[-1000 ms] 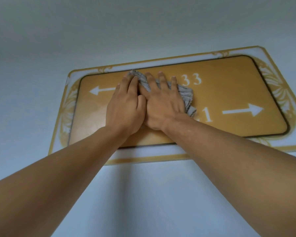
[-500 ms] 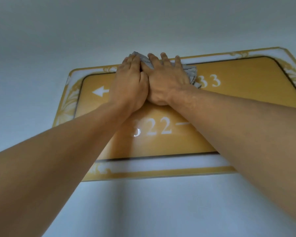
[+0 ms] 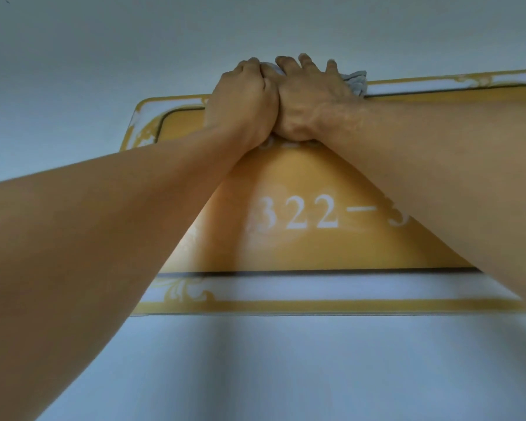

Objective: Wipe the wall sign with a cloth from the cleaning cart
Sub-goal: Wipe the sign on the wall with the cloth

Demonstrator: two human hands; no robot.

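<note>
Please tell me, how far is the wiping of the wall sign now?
Done: a grey cloth is fetched and on the wall sign. In hand: the left hand and right hand press it together at the sign's top edge, the cloth showing beside the right fingers. Left: I cannot tell which areas are wiped; the lower border and the right part, cut off by the frame, lie away from the cloth.

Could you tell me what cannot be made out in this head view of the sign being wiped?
- Cloth: mostly hidden under the left hand and right hand.
- Sign numbers after "322-": covered by the right forearm.
- Sign's right end: cut off by the frame edge.
- Cleaning cart: out of view.
</note>
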